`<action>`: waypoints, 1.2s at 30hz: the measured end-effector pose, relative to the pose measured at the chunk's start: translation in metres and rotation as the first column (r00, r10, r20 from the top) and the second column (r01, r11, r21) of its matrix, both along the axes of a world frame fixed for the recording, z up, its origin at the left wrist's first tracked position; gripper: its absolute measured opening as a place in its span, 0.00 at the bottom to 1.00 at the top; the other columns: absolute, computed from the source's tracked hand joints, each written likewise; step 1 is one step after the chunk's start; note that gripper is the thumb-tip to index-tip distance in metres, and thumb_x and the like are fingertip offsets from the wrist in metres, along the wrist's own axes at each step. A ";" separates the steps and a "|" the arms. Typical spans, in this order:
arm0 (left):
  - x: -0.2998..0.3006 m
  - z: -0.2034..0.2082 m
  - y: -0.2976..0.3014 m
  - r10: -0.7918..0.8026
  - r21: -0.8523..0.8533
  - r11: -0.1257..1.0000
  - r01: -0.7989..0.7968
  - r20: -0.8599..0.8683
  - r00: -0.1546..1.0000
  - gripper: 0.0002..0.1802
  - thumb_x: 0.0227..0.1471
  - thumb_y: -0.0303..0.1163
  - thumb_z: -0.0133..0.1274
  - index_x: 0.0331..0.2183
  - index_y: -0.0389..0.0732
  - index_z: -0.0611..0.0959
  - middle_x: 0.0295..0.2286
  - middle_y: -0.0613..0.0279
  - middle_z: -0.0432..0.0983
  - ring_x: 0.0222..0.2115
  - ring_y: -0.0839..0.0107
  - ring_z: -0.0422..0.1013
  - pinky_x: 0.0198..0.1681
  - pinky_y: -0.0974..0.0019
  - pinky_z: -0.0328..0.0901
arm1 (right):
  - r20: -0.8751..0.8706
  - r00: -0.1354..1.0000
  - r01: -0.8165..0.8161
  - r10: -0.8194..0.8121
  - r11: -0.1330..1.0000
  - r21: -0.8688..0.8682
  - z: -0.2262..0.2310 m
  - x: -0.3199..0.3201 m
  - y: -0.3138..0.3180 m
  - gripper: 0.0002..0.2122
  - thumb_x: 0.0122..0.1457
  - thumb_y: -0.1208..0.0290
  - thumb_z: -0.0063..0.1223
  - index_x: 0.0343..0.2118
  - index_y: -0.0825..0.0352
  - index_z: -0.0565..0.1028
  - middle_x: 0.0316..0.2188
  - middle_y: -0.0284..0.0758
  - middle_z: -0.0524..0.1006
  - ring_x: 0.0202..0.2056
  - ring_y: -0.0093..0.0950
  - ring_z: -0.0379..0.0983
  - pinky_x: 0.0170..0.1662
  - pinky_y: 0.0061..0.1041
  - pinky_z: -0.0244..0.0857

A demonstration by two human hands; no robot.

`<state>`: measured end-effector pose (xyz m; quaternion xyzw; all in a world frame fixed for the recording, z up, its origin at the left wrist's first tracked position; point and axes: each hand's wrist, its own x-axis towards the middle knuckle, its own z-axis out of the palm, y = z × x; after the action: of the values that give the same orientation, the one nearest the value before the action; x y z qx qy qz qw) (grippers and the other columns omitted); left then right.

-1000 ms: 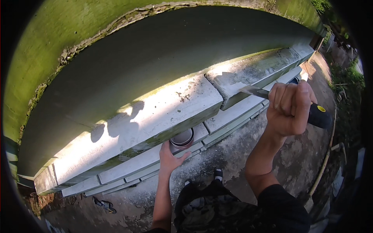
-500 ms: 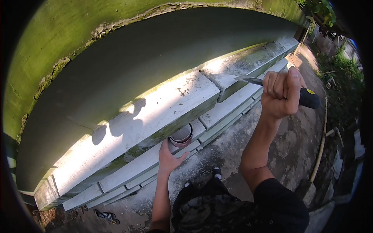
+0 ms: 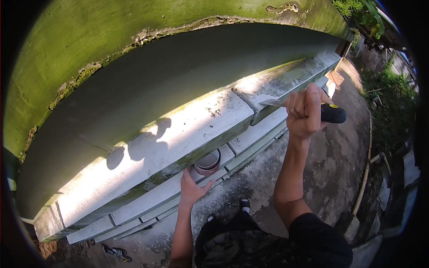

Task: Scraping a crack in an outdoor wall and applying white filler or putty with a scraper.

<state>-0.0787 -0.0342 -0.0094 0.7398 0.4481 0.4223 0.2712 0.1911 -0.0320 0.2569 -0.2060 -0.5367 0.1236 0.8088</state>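
My right hand is closed around the black handle of a putty knife, which has a yellow dot on its end. The knife's flat blade points left, its tip at the upper ledge just right of the joint between two blocks. A whitish patch shows by the tip. Lower down, my left hand has thumb and fingers apart beside a round, pinkish-grey pot. The pot stands on a lower step. The fingers are close to its side; firm contact cannot be made out.
A mossy green wall with a crumbling lower edge overhangs the ledge. Stepped pale blocks run along it above a stained concrete floor. Sandals lie at lower left. A bamboo pole and plants border the right side.
My right hand has moved left with the putty knife, bringing the blade tip closer to the joint. My left hand stays beside the pot. The view has shifted slightly.
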 end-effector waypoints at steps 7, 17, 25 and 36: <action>-0.006 -0.010 0.004 0.049 -0.046 0.998 -0.049 0.004 0.999 0.55 0.36 0.47 0.73 0.57 0.27 0.63 0.50 0.32 0.72 0.51 0.39 0.71 0.55 0.49 0.66 | 0.046 0.997 0.066 -0.066 0.998 -0.003 0.015 -0.024 0.003 0.19 0.69 0.72 0.42 0.17 0.59 0.59 0.09 0.22 0.52 0.10 0.15 0.44 0.15 0.21 0.45; 0.000 -0.005 0.002 0.043 -0.068 0.997 -0.039 0.059 0.997 0.54 0.36 0.47 0.73 0.56 0.27 0.64 0.49 0.33 0.72 0.52 0.39 0.70 0.55 0.48 0.65 | 0.028 0.996 0.081 -0.081 0.997 -0.011 0.005 -0.013 0.031 0.19 0.68 0.74 0.43 0.16 0.61 0.62 0.08 0.24 0.57 0.10 0.15 0.49 0.16 0.19 0.50; 0.003 -0.010 -0.001 0.093 -0.067 0.993 -0.092 0.013 0.996 0.54 0.36 0.49 0.73 0.55 0.25 0.66 0.49 0.32 0.72 0.51 0.39 0.70 0.55 0.47 0.65 | -0.006 0.997 0.076 -0.077 0.994 -0.074 0.015 -0.019 0.021 0.19 0.66 0.74 0.51 0.15 0.62 0.63 0.09 0.26 0.61 0.11 0.16 0.54 0.17 0.20 0.53; 0.004 -0.008 -0.003 0.124 -0.072 0.990 -0.122 0.032 0.992 0.53 0.35 0.46 0.73 0.55 0.27 0.66 0.49 0.32 0.72 0.51 0.40 0.71 0.56 0.49 0.65 | -0.034 0.999 0.005 -0.005 1.000 -0.004 0.012 0.006 0.003 0.19 0.66 0.74 0.49 0.16 0.63 0.62 0.09 0.25 0.60 0.12 0.17 0.54 0.18 0.22 0.53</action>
<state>-0.0748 -0.0373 -0.0175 0.6930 0.5024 0.4357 0.2785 0.1973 -0.0293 0.2691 -0.2068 -0.5222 0.1259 0.8177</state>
